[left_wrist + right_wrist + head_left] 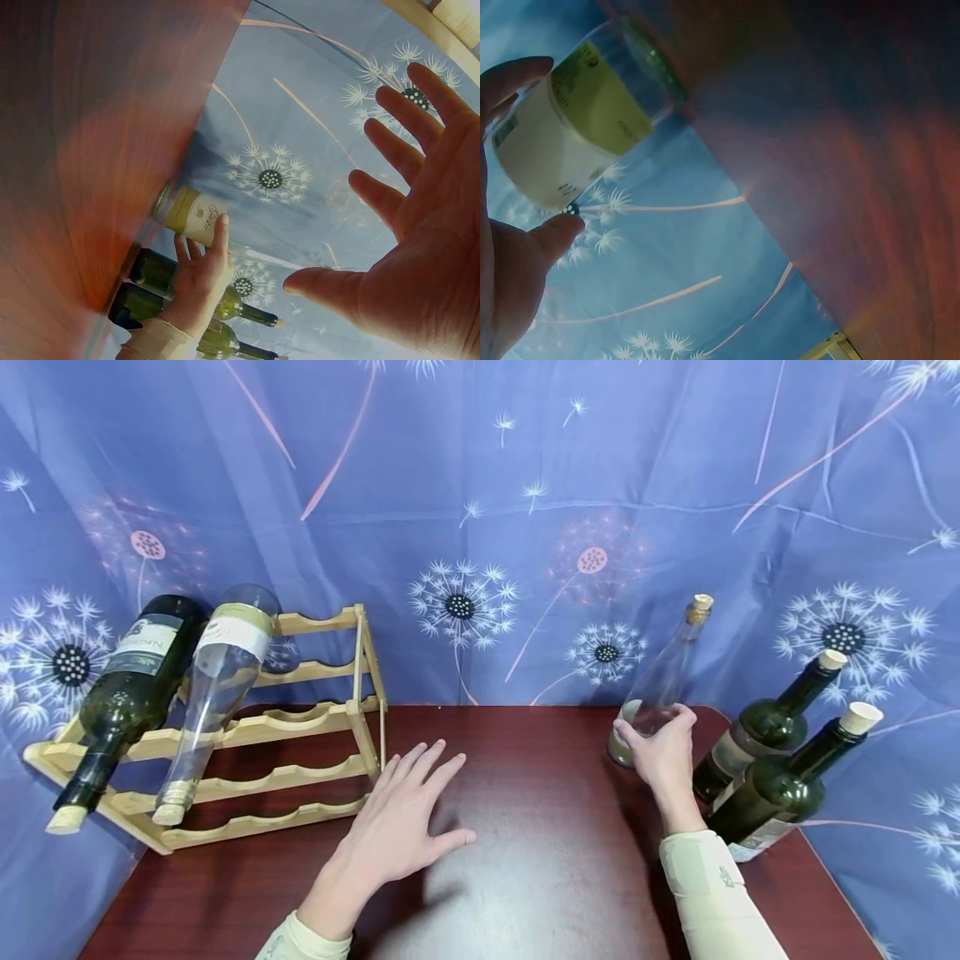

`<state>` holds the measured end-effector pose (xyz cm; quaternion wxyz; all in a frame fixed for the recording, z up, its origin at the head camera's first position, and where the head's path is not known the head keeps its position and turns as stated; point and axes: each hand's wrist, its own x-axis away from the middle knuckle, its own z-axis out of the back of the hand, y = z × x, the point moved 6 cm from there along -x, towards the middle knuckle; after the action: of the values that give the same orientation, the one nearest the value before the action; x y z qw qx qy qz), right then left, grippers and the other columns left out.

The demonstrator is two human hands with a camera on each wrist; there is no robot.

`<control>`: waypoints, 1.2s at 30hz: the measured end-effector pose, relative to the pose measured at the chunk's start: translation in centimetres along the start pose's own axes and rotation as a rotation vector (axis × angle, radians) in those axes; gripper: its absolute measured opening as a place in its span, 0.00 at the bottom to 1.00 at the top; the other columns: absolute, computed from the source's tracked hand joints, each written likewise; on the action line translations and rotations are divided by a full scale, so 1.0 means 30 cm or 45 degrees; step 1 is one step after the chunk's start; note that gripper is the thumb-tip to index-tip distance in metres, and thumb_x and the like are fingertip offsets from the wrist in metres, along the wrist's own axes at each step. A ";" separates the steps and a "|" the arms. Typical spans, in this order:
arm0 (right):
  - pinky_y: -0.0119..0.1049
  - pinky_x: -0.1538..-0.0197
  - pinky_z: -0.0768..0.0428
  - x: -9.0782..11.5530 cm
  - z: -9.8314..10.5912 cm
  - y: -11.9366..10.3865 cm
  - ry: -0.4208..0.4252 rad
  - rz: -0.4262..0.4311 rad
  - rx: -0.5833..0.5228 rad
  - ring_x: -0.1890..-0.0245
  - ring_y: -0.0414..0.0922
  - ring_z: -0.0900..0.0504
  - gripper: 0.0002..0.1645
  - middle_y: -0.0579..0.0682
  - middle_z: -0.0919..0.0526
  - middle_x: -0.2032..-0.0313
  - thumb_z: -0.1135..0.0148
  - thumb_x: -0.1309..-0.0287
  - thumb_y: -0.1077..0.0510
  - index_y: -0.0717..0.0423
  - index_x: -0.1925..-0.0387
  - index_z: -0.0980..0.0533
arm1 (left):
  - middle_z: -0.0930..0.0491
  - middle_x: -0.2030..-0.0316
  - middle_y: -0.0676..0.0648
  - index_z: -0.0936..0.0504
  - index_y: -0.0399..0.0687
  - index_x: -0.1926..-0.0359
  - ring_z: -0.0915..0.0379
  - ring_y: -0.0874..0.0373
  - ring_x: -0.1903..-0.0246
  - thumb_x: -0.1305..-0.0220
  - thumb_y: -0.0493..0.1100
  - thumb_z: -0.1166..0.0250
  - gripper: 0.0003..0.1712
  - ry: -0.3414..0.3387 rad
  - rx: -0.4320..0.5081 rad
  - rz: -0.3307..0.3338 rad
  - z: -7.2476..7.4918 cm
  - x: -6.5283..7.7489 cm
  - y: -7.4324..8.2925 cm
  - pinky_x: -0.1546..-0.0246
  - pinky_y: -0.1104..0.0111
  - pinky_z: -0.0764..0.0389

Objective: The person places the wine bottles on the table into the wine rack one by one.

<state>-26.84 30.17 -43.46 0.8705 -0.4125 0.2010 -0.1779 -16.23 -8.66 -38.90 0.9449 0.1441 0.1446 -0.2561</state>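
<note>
My right hand [663, 753] grips a clear glass bottle [666, 670] around its lower body, thumb on one side and fingers on the other. That bottle has a cork in its neck and a white and yellow-green label [592, 101]; its base is at the table near the back edge. My left hand [401, 814] hovers over the table with fingers spread, holding nothing. Just beyond it is the right end of a wooden wine rack [367, 727]. On the rack lie a dark green bottle [131, 685] and another clear bottle [221, 668], corked necks toward me.
Two corked dark green bottles, one farther back [757, 727] and one nearer [772, 789], stand beside my right wrist. A blue curtain with dandelion prints [465, 468] hangs behind the dark red wooden table [517, 852]. Several rack slots hold no bottle.
</note>
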 end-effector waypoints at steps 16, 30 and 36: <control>0.50 0.44 0.31 -0.027 -0.015 0.026 0.023 0.052 -0.042 0.45 0.57 0.27 0.54 0.56 0.27 0.44 0.28 0.57 0.35 0.53 0.36 0.45 | 0.47 0.28 0.52 0.39 0.63 0.29 0.54 0.50 0.29 0.54 0.78 0.38 0.54 0.001 -0.005 0.016 0.009 -0.006 -0.004 0.33 0.46 0.50; 0.48 0.45 0.31 0.021 0.006 0.014 -0.062 0.130 -0.023 0.49 0.50 0.25 0.55 0.52 0.25 0.45 0.30 0.56 0.33 0.53 0.33 0.42 | 0.47 0.28 0.51 0.40 0.64 0.28 0.54 0.49 0.29 0.54 0.78 0.40 0.54 0.001 -0.025 0.004 0.015 -0.008 -0.004 0.34 0.46 0.48; 0.38 0.54 0.30 0.052 0.018 -0.023 -0.069 0.205 -0.031 0.57 0.45 0.23 0.52 0.48 0.22 0.48 0.29 0.56 0.35 0.52 0.35 0.39 | 0.47 0.28 0.51 0.40 0.64 0.28 0.53 0.49 0.29 0.53 0.78 0.40 0.54 -0.001 -0.014 0.011 0.017 -0.002 -0.004 0.34 0.46 0.47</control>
<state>-25.34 29.35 -42.91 0.8820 -0.4103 0.2119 -0.0937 -16.24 -8.90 -38.44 0.9468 0.1395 0.1452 -0.2512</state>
